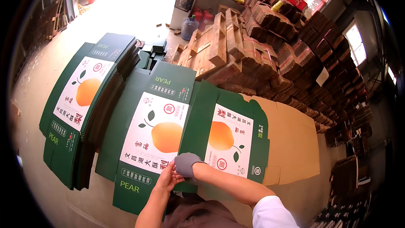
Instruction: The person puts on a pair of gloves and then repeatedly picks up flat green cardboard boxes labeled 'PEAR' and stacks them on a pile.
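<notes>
My right hand (pixel 184 164) wears a grey glove, which covers its fingers; how they are bent cannot be made out. Against the glove's left edge, my bare left hand (pixel 167 178) has its fingers curled and appears to pinch the glove. Both hands are close together over the near edge of a flattened green carton (pixel 134 80), printed with a large orange-yellow pear on a white panel. To its right lies a second green carton panel (pixel 260 143) with the same pear print turned upside down, joined or lapped onto a plain brown cardboard sheet (pixel 291 143).
At left stands a stack of flattened green cartons (pixel 63 84). Wooden pallets (pixel 206 44) lean behind, beside tall piles of bundled brown cardboard (pixel 295 59). Farther back are a water dispenser (pixel 184 6), red fire extinguishers (pixel 203 16) and a blue water bottle (pixel 189 28).
</notes>
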The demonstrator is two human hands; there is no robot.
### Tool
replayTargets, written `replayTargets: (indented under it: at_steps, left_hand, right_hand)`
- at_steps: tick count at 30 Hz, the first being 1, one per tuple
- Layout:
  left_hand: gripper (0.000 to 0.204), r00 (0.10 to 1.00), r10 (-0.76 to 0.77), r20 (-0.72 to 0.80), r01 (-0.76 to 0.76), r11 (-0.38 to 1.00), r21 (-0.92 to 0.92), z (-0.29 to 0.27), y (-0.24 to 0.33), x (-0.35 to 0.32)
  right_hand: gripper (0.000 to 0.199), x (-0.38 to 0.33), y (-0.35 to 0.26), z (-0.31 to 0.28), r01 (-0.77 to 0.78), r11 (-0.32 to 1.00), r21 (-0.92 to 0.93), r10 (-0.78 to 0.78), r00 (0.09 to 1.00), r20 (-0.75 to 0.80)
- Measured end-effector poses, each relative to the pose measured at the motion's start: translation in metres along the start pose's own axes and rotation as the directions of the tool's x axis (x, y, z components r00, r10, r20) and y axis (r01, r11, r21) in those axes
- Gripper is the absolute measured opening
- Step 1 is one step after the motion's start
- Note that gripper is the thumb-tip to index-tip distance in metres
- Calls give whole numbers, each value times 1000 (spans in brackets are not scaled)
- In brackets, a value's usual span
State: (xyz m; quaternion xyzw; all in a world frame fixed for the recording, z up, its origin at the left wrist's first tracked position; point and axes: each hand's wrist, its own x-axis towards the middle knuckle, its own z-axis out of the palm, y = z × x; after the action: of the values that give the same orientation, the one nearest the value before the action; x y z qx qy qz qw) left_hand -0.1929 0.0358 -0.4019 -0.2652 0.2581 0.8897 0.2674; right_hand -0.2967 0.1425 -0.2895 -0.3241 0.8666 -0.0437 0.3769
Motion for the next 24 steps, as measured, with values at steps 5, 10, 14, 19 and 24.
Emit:
replayTargets:
  at_steps: [5, 10, 14, 19, 24]
  left_hand:
    - [11, 921, 100, -377, -25, 980, 200, -35, -17, -12]
    - [31, 910, 224, -350, -34, 879, 475, -8, -56, -36]
    - [15, 838, 246, -487, 40, 862, 505, 52, -43, -60]
    - [14, 826, 346, -445, 97, 691, 716, 70, -28, -60]
    - [13, 793, 367, -486, 85, 723, 685, 14, -57, -44]
  right_hand:
    - [41, 58, 93, -30, -8, 848, 530, 34, 999, -40]
    - [33, 146, 319, -66, 118, 449, 886, 578, 718, -389]
    - [50, 191, 367, -97, 36, 466, 884, 630, 689, -360]
    - [40, 218, 391, -109, -151, 433, 889, 599, 785, -158]
    - [36, 201, 377, -109, -75, 501, 862, 477, 855, -204]
